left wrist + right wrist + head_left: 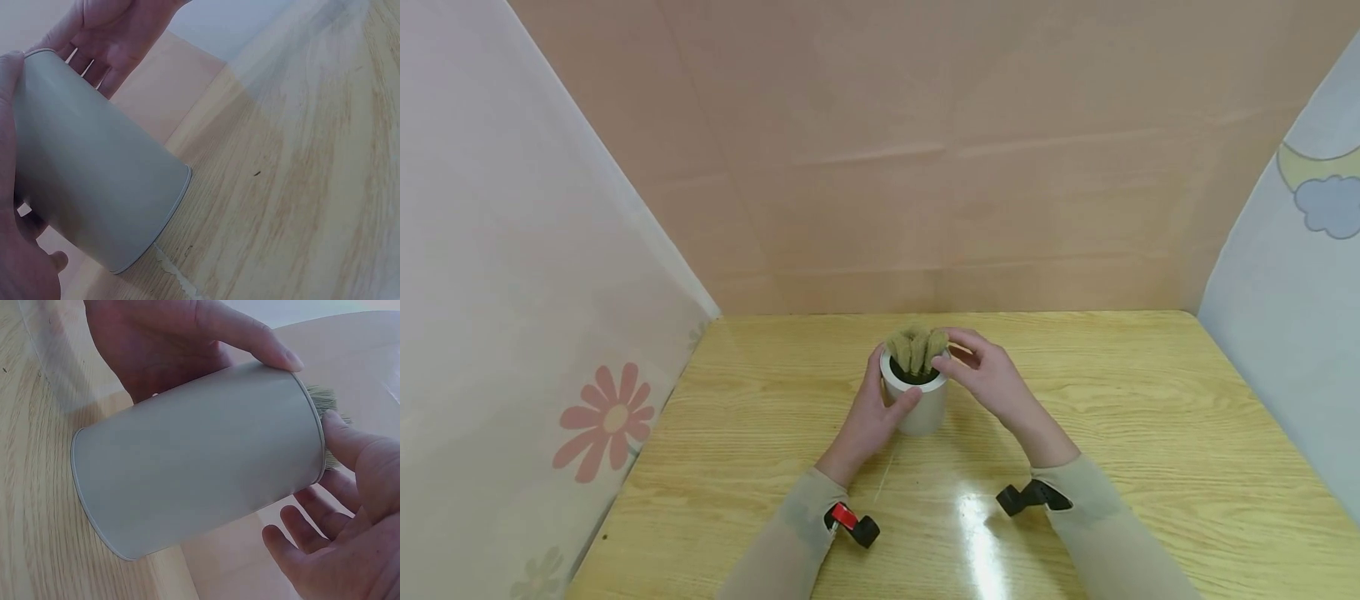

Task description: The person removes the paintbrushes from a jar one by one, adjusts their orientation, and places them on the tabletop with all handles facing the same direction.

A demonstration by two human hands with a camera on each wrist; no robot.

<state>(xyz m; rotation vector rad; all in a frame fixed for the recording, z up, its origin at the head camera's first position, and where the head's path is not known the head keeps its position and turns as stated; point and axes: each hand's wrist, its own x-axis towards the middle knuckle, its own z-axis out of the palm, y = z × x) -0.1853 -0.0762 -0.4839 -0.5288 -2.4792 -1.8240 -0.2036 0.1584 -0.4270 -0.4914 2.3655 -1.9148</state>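
A pale grey-white cylindrical container stands upright on the table. Out of its dark opening rise tan, fuzzy tufts; at the rim in the right wrist view they appear as fine greenish bristles. My left hand grips the container from the left, thumb at the near rim and fingers round the far side. On the other side, my right hand has its thumb and forefinger on either side of the rightmost tuft, pinching it. Its other fingers curl loosely beside the container wall. The tufts' lower ends are hidden inside.
The light wood-grain table spreads around the container. A peach-coloured backdrop rises behind its far edge, with white printed sheets at both sides. A pale torn strip lies on the tabletop close to the container's base.
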